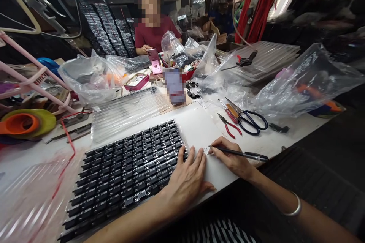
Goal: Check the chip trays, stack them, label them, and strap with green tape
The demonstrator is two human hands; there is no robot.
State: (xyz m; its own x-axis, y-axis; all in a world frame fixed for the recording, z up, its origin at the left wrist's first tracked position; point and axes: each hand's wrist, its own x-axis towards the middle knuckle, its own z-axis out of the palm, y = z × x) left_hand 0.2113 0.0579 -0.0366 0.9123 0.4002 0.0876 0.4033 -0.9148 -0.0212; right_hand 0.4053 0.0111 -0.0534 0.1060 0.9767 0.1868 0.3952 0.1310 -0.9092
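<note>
My right hand (232, 159) grips a black pen (239, 152), its tip on the white tabletop (196, 121) beside small dark handwriting (205, 149). My left hand (189, 174) lies flat with its fingers spread, just left of the writing. Its fingertips reach the right edge of a clear tray (128, 171) filled with rows of small black parts. Beyond my right hand are red-handled pliers (230, 126), a screwdriver (231, 115) and large scissors (248, 117) with dark blue handles.
Behind the black parts lies an empty ribbed tray (128, 110). A phone (174, 87) stands at the middle. Plastic bags (308, 83) crowd the right and back. A person in a dark red shirt (156, 32) sits opposite. Orange and yellow rolls (25, 123) sit at left.
</note>
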